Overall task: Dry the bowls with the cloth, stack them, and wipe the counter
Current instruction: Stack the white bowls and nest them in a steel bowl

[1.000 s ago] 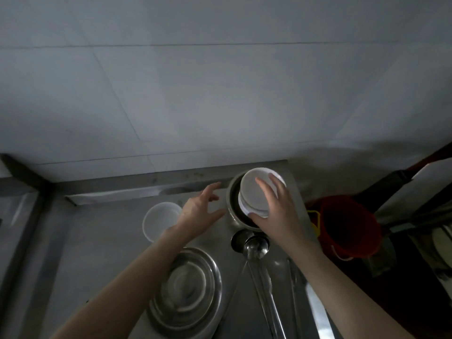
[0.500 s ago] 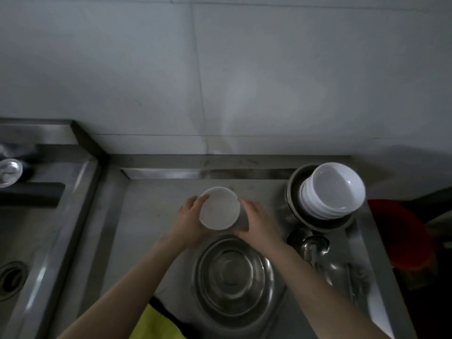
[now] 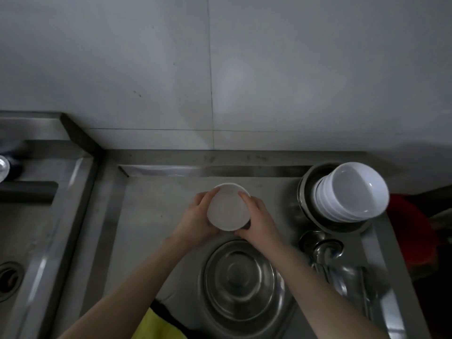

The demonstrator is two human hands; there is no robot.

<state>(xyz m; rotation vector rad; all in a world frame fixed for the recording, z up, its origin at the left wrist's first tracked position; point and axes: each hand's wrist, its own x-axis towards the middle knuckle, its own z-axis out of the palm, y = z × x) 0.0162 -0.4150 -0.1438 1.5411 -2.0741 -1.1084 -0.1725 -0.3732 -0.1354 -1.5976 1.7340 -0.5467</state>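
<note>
the hands have moved from the stack of bowls at right to one white bowl over mid tabletop; left hand and right hand grip its sides, fingers curled. the yellow cloth lies unheld at the near edge: one hand should fetch it, the other steadying the bowl.

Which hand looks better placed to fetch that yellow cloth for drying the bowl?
Probably the left hand: the yellow cloth lies beside its forearm, away from the right hand, whose fingers also grip the white bowl.
</note>
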